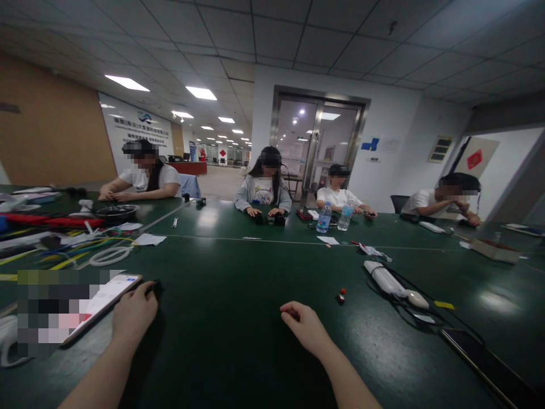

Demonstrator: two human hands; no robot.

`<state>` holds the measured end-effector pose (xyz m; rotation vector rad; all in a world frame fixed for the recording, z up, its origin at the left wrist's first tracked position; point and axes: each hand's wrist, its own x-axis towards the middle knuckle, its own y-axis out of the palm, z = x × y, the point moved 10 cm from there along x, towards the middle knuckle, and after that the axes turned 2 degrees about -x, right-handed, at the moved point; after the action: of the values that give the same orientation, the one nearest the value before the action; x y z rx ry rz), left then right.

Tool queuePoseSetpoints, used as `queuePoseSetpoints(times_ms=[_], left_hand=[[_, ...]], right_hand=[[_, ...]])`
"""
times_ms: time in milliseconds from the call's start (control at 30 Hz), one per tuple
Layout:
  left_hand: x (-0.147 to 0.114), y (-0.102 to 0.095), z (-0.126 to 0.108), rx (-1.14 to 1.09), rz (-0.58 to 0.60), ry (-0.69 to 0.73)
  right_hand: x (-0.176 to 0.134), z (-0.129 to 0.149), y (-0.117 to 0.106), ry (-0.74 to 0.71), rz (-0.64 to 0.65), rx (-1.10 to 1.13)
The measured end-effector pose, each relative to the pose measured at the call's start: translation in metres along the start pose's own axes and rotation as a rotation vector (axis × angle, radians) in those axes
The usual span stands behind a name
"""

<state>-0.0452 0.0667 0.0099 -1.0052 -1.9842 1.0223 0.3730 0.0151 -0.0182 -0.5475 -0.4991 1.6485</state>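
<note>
My left hand [135, 313] is closed at the left, beside a large phone or tablet [102, 304] with a lit, partly blurred screen. A small black object [155, 285] shows at its fingertips; its kind is too dark to tell. On the right, my right hand [303, 326] rests on the dark green table [230, 341] with its fingers curled in. Whatever lies inside those fingers, if anything, is hidden. A small red and silver item [341, 295] sits to the right of this hand, apart from it.
Cables [111, 255] and tools clutter the left side. At right lie a white power strip [385, 279], a pale mouse [417, 299] and a dark phone [485, 363]. Two water bottles [324, 218] stand farther back. Several people sit across the table, one person [264, 187] straight ahead.
</note>
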Motion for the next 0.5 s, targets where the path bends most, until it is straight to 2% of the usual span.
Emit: queuePoseSetpoints(times_ms=[233, 500], left_hand=[[-0.0035, -0.0005, -0.0004, 0.061, 0.018, -0.032], [-0.0046, -0.0024, -0.0035, 0.060, 0.016, -0.029]], right_hand=[[-0.0010, 0.0063, -0.0018, -0.023, -0.022, 0.000], [-0.0038, 0.0058, -0.0009, 0.022, 0.002, 0.012]])
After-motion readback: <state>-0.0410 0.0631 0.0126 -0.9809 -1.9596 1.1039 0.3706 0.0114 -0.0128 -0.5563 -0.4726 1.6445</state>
